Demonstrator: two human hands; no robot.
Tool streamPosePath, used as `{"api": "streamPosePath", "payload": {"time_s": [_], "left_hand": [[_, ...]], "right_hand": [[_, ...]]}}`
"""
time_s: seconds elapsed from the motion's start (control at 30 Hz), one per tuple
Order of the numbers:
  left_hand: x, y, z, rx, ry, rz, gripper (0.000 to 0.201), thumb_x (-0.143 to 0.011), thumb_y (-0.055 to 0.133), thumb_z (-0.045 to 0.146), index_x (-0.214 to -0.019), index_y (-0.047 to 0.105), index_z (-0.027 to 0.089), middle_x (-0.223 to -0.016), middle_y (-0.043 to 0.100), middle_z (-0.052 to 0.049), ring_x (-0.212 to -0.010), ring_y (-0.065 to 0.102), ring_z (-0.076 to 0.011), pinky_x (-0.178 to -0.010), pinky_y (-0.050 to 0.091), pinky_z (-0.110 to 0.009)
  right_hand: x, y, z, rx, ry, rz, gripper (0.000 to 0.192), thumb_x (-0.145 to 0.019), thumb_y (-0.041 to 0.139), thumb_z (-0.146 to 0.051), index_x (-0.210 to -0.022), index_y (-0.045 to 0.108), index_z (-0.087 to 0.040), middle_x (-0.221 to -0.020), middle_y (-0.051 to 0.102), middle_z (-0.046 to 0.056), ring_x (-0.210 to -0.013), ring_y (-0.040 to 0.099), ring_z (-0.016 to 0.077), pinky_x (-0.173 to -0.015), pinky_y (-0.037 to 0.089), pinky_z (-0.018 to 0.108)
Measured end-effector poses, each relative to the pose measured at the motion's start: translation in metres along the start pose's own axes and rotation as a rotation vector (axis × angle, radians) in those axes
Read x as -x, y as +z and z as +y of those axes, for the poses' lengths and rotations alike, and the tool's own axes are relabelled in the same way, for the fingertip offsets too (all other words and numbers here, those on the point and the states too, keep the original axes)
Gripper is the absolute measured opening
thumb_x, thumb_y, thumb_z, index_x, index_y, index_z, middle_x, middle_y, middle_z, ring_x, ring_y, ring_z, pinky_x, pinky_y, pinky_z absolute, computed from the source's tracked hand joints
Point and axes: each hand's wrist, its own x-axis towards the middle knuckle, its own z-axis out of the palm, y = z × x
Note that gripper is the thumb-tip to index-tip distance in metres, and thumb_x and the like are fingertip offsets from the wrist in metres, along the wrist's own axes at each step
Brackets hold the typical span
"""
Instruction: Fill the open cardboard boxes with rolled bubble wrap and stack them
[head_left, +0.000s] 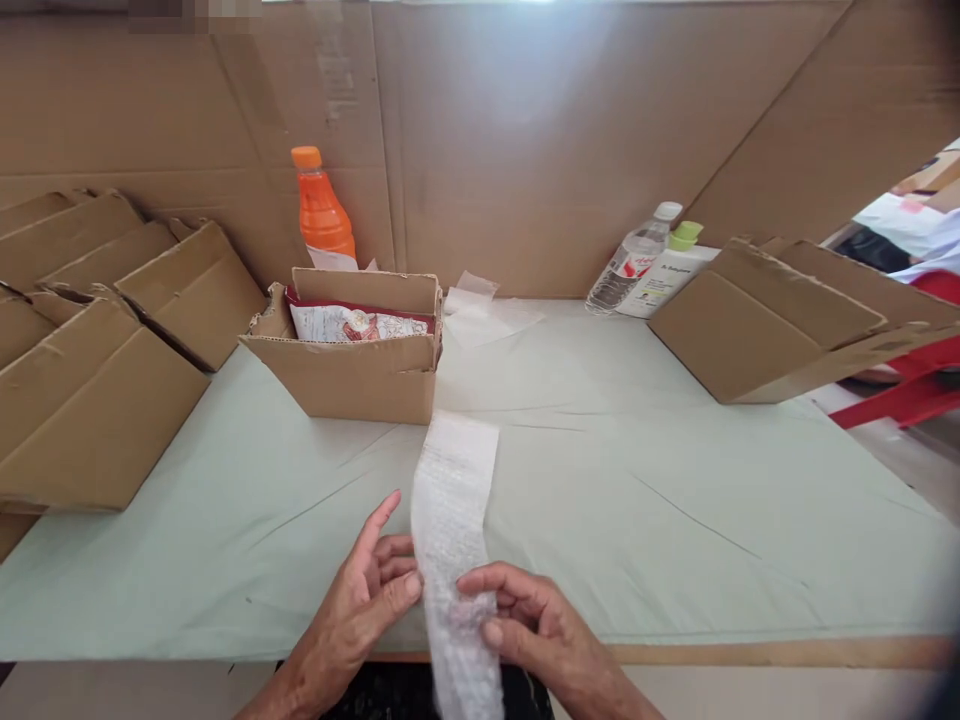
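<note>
Bubble-wrap strip [452,520] lying on the table [675,500] before an open carton [352,375], pinched between left hand [367,595] and right hand [525,620]; its lower end is cut off by the frame.

**Hidden and cut off around the open box**

The open box [352,370] hides all but the tops of its packets [352,322] and the orange bottle's [322,212] base behind it. Nearer than the box, the bubble wrap strip [450,520] runs off the bottom edge, blurred there. Far right of the box, red furniture [911,385] is cropped.

Both hands [367,595] [529,625] low, fingers apparently curled inward, pinching
</note>
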Motion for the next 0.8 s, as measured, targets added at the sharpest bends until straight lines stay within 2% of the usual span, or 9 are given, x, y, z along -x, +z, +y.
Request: {"api": "streamPosePath", "payload": {"time_s": [0.07,0.17,0.27,0.33,0.47,0.53,0.63,0.7,0.8], "left_hand": [[0.006,0.01,0.001,0.093,-0.007,-0.033,0.101,-0.087,0.074,0.051,-0.165,0.014,0.029,-0.129,0.067,-0.015,-0.108,0.068,-0.0265,-0.097,0.051,-0.042],[0.01,0.007,0.007,0.082,-0.006,0.001,0.089,-0.083,0.076,0.055,-0.158,0.038,0.027,-0.126,0.069,-0.012,-0.107,0.066,-0.0249,-0.096,0.051,-0.037],[0.016,-0.003,0.007,0.005,-0.104,0.004,0.065,-0.073,0.083,0.058,-0.123,0.07,0.019,-0.105,0.074,-0.009,-0.093,0.067,-0.0213,-0.083,0.052,-0.03],[0.02,-0.008,0.004,0.012,-0.219,0.036,0.056,-0.066,0.086,0.058,-0.101,0.072,0.017,-0.076,0.071,-0.003,-0.066,0.061,-0.0154,-0.063,0.047,-0.026],[0.027,-0.013,0.002,0.127,-0.293,0.088,0.048,-0.064,0.087,0.054,-0.088,0.066,0.018,-0.058,0.061,0.003,-0.051,0.055,-0.0119,-0.053,0.042,-0.023],[0.03,-0.016,0.003,0.122,-0.304,0.037,0.044,-0.064,0.086,0.05,-0.085,0.065,0.018,-0.058,0.061,0.003,-0.05,0.055,-0.012,-0.052,0.043,-0.024],[0.035,-0.018,0.003,0.036,-0.35,-0.106,0.034,-0.065,0.083,0.043,-0.077,0.064,0.017,-0.061,0.062,0.001,-0.048,0.052,-0.0111,-0.05,0.042,-0.024],[0.037,-0.018,0.002,-0.038,-0.367,-0.169,0.027,-0.068,0.079,0.038,-0.076,0.065,0.017,-0.062,0.061,0.001,-0.049,0.053,-0.0113,-0.051,0.042,-0.024],[0.034,-0.016,0.003,-0.14,-0.322,-0.137,0.021,-0.072,0.072,0.035,-0.078,0.065,0.016,-0.06,0.058,0.002,-0.051,0.051,-0.011,-0.053,0.039,-0.024]], "right_hand": [[0.003,0.009,0.007,-0.025,0.027,-0.106,0.053,-0.08,0.079,-0.057,-0.118,0.07,-0.02,-0.093,0.067,0.004,-0.08,0.057,0.0125,-0.074,0.046,0.026],[0.006,0.012,0.011,0.039,0.03,-0.145,0.05,-0.083,0.076,-0.056,-0.117,0.071,-0.02,-0.088,0.063,0.002,-0.077,0.052,0.0112,-0.073,0.043,0.025],[0.009,0.008,0.009,0.157,0.022,-0.17,0.046,-0.086,0.074,-0.055,-0.118,0.073,-0.023,-0.076,0.057,-0.001,-0.07,0.048,0.0105,-0.07,0.043,0.025],[0.011,0.003,0.004,0.163,0.034,-0.183,0.047,-0.083,0.077,-0.053,-0.121,0.072,-0.025,-0.08,0.063,0.0,-0.075,0.056,0.0134,-0.074,0.047,0.028],[0.004,-0.011,-0.008,0.027,-0.024,0.083,0.048,-0.085,0.074,-0.057,-0.123,0.068,-0.028,-0.127,0.069,0.011,-0.109,0.068,0.0261,-0.09,0.052,0.038],[-0.009,-0.015,-0.014,-0.084,-0.059,0.084,0.061,-0.087,0.069,-0.061,-0.139,0.058,-0.031,-0.143,0.061,0.013,-0.119,0.066,0.0284,-0.093,0.052,0.042],[-0.043,-0.016,-0.027,-0.199,-0.097,0.052,0.076,-0.084,0.073,-0.061,-0.15,0.048,-0.031,-0.145,0.06,0.013,-0.122,0.064,0.0264,-0.1,0.05,0.042],[-0.069,-0.016,-0.039,-0.206,-0.131,0.161,0.073,-0.076,0.082,-0.055,-0.138,0.058,-0.027,-0.144,0.061,0.012,-0.122,0.064,0.0255,-0.101,0.049,0.04],[-0.098,-0.023,-0.06,-0.154,-0.181,0.315,0.067,-0.063,0.09,-0.047,-0.12,0.066,-0.024,-0.138,0.066,0.011,-0.119,0.066,0.0262,-0.096,0.05,0.036]]}}
